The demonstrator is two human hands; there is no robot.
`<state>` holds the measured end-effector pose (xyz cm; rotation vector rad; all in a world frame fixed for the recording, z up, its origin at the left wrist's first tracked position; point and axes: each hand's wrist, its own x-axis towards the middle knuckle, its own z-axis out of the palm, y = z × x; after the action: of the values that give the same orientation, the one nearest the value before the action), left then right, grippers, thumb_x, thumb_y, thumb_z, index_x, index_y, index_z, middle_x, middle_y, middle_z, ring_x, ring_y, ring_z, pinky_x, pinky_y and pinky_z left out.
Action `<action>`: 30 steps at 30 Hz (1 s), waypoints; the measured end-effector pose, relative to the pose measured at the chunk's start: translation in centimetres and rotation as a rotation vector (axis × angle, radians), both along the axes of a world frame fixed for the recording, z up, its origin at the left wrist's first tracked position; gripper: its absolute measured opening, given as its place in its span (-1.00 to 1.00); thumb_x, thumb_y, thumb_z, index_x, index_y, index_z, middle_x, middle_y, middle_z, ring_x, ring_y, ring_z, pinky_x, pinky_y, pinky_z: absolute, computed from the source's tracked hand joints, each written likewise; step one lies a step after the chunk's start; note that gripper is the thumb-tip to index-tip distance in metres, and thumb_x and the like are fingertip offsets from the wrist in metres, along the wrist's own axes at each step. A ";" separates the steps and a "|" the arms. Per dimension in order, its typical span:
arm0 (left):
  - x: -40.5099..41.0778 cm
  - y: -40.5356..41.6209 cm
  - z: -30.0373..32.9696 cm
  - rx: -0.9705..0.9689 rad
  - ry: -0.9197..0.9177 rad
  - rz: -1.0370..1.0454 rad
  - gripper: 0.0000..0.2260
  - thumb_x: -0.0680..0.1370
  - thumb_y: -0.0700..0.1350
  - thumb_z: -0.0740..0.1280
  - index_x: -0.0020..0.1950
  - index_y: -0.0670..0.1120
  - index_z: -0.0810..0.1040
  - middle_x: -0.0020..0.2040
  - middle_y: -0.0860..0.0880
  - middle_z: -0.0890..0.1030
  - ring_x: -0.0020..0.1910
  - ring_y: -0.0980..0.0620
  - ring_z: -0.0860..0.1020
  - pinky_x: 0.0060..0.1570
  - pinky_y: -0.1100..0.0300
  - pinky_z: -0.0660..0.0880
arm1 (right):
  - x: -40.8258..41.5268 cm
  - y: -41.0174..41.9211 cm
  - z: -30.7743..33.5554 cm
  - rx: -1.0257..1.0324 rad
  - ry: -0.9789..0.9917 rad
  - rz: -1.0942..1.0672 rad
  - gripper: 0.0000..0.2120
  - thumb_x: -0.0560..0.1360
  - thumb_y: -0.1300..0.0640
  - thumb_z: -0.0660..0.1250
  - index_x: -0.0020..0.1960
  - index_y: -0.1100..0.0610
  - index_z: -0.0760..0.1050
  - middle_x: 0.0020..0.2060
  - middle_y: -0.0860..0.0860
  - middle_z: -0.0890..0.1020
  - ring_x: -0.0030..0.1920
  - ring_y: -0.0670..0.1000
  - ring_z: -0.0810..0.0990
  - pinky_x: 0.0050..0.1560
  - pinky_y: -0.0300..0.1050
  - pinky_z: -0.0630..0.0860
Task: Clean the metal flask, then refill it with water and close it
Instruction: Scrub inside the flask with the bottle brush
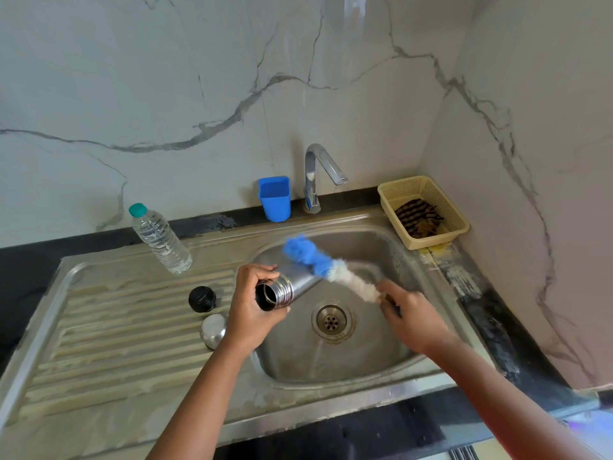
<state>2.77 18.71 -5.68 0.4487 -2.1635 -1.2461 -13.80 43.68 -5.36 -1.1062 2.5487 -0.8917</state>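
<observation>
White marble-veined walls (199, 78) meeting in a corner at right. Stainless steel sink unit (139, 370) with ribbed drainboard on left, basin on right, round drain (331, 321) unobstructed at basin floor. Chrome tap (318, 175) at back edge. Beige perforated plastic basket (454, 214) near right wall; clear plastic water bottle (159, 239) upright at drainboard's back. Blue plastic cup (274, 198) left of tap. Left hand (253, 307) curled around cylindrical metal flask (285, 288), held tilted above basin's left rim, open mouth toward camera. Right hand (411, 320) gripping blue-and-white bristle bottle brush (326, 265), bristles against flask's outer side. Black round lid (202, 298) and steel cap (214, 330) on drainboard, just left of the wrist.
</observation>
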 end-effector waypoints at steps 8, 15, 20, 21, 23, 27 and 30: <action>-0.2 0.6 0.8 0.781 0.134 0.311 -0.40 0.31 -0.48 0.53 0.20 -0.10 0.39 0.11 -0.08 0.59 0.07 -0.02 0.63 0.11 -0.01 0.59 | 3.4 1.1 0.0 -0.136 0.190 0.186 -0.82 0.57 0.13 0.24 0.16 -0.03 0.44 -0.26 -0.16 0.48 -0.37 0.02 0.51 -0.43 -0.06 0.43; -0.4 0.2 1.1 1.041 0.283 0.322 -0.59 0.43 -0.48 0.40 0.06 -0.08 0.36 -0.04 -0.12 0.52 -0.06 -0.06 0.61 0.01 -0.10 0.64 | 2.2 0.9 -1.9 -0.122 0.245 -0.225 -0.79 0.58 0.21 0.24 0.09 -0.07 0.36 -0.21 -0.03 0.60 -0.38 0.16 0.54 -0.43 -0.11 0.39; -0.9 0.5 1.4 1.243 0.393 0.359 -0.55 0.37 -0.31 0.50 0.13 -0.09 0.38 -0.04 -0.11 0.61 -0.05 -0.05 0.68 -0.15 -0.03 0.67 | 4.2 1.1 -1.4 -0.173 0.426 0.066 -0.73 0.55 0.11 0.16 0.23 0.00 0.46 -0.12 -0.11 0.58 -0.41 0.07 0.53 -0.56 -0.17 0.40; -0.9 0.6 1.4 1.275 0.403 0.368 -0.46 0.30 -0.25 0.55 0.19 -0.09 0.39 0.00 -0.11 0.61 -0.03 -0.04 0.68 -0.18 0.01 0.66 | 3.9 1.1 -1.5 -0.187 0.421 0.008 -0.74 0.56 0.10 0.14 0.21 0.01 0.46 -0.09 -0.10 0.60 -0.40 0.07 0.55 -0.55 -0.16 0.41; -1.0 0.8 1.6 1.319 0.414 0.398 -0.46 0.33 -0.20 0.56 0.23 -0.09 0.42 0.06 -0.10 0.60 -0.02 -0.01 0.68 -0.21 0.08 0.64 | 3.0 1.1 -1.6 -0.225 0.398 -0.166 -0.78 0.58 0.08 0.11 0.16 0.02 0.46 -0.07 -0.06 0.63 -0.42 0.09 0.57 -0.51 -0.21 0.35; -1.2 1.3 1.7 1.347 0.334 0.427 -0.78 0.51 -0.08 0.43 0.10 -0.09 0.51 0.01 -0.11 0.63 -0.06 -0.06 0.67 -0.24 0.10 0.65 | 4.0 1.2 -2.0 -0.223 0.493 -0.115 -0.71 0.58 0.12 0.16 0.27 0.05 0.48 -0.15 -0.04 0.61 -0.40 0.09 0.58 -0.58 -0.15 0.40; -1.3 1.2 1.9 1.342 0.254 0.423 -0.84 0.54 0.03 0.39 0.04 -0.01 0.56 -0.01 -0.06 0.65 -0.09 -0.02 0.66 -0.15 0.08 0.62 | 4.6 1.7 -3.1 -0.155 0.646 0.149 -0.57 0.47 0.27 0.31 0.30 0.01 0.44 -0.22 -0.05 0.53 -0.35 0.05 0.58 -0.59 -0.12 0.42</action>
<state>1.45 19.90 -3.83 1.0954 -0.6846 -2.1620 -9.18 45.40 -8.45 -1.8579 2.8517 -0.7979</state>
